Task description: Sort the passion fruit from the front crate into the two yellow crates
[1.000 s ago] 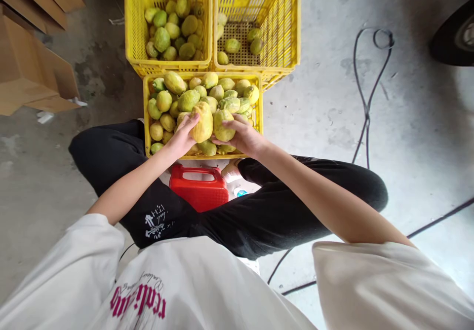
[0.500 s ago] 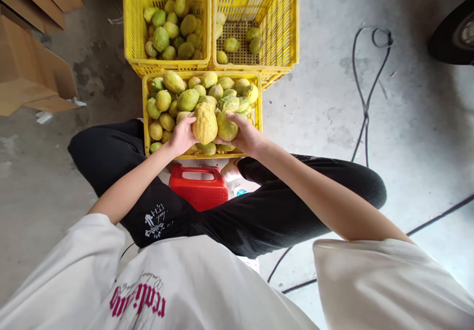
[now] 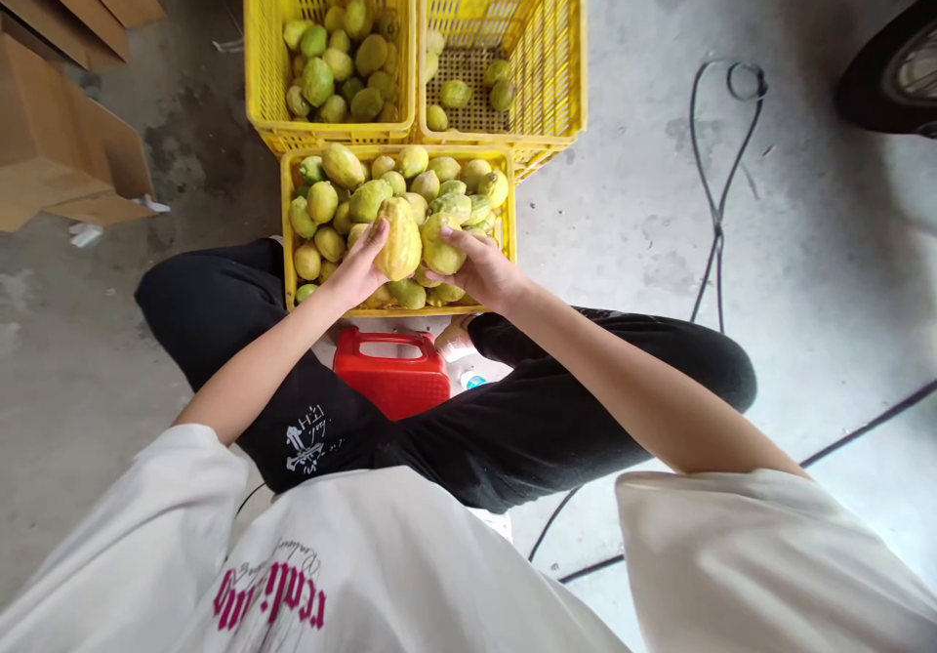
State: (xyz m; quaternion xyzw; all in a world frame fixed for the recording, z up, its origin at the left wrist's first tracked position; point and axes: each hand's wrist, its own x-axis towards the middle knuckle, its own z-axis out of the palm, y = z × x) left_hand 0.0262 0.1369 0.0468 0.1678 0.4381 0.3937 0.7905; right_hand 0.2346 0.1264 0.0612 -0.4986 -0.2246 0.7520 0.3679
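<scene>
My left hand [image 3: 361, 267] is closed round a large yellow papaya-like fruit [image 3: 399, 239] with a ribbed skin, its thumb lying on the upper left side. Just to the right, my right hand [image 3: 487, 267] grips a rounder yellow-green papaya-like fruit [image 3: 441, 246], thumb on top and fingers mostly hidden beneath. Both fruits are held side by side, above a shallow yellow crate [image 3: 288, 243] filled with similar fruit [image 3: 370, 200] in green and yellow.
Behind it stand two deeper yellow crates, the left one [image 3: 256, 67] with a pile of fruit, the right one [image 3: 546, 58] with several. A red plastic stool [image 3: 395, 385] lies between my legs. Cardboard boxes [image 3: 65, 136] are at left; a black cable [image 3: 713, 214] and a wheel [image 3: 897, 72] at right.
Both hands keep hold of the same fruits. They turned and tilted the fruits slightly, and the left fruit has rolled a little between the frames. The crates' contents look unchanged.
</scene>
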